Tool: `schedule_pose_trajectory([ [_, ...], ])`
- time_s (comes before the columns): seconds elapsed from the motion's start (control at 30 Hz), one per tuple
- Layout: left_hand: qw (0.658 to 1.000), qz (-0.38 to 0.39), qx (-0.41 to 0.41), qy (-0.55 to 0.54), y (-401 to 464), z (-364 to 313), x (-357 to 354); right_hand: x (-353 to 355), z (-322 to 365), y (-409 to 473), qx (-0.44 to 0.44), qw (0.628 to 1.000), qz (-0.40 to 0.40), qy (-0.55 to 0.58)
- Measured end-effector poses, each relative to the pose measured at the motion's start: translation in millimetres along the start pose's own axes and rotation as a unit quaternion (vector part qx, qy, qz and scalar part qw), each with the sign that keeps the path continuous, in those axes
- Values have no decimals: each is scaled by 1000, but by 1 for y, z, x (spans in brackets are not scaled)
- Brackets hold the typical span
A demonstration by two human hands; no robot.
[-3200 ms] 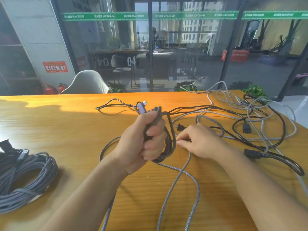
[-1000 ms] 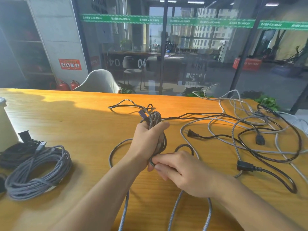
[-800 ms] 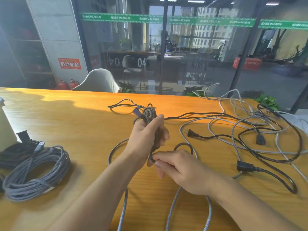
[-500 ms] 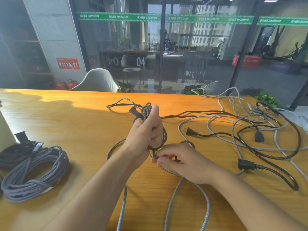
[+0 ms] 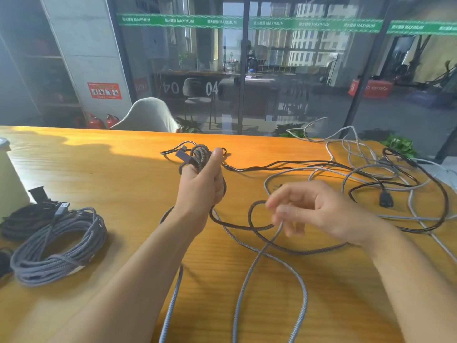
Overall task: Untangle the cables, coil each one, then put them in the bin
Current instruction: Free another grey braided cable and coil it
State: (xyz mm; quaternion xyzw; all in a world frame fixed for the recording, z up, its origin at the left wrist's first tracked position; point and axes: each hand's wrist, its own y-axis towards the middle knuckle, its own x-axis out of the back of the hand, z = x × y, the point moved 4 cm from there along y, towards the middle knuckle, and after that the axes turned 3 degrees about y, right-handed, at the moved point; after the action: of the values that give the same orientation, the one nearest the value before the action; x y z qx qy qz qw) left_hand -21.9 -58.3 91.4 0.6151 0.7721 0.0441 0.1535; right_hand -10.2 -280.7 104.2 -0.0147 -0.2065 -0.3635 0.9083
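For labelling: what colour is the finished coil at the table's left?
Grey, with a braided weave: the coiled cable shows best in the head view.

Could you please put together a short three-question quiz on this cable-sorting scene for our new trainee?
1. True or false: the left hand grips a partly wound grey braided cable.
2. Where does the finished grey coil lie on the table? A) left B) right C) far middle
3. Fill in: the right hand is blurred; its grip on the cable is ____.

Key: 1 true; 2 A; 3 unclear.
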Motion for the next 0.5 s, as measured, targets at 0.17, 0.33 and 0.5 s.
schedule_pose_trajectory([
  [0.17,1000,-9,6,-19,3,3,5,3,-17,-1,-93,985,19,-148],
  [0.33,999,17,1,-37,1,4,0,-4,-37,2,-158,944,97,-275],
  [0.5,997,64,16,-29,-2,6,-8,-2,-38,10,-89,960,-7,-265],
])
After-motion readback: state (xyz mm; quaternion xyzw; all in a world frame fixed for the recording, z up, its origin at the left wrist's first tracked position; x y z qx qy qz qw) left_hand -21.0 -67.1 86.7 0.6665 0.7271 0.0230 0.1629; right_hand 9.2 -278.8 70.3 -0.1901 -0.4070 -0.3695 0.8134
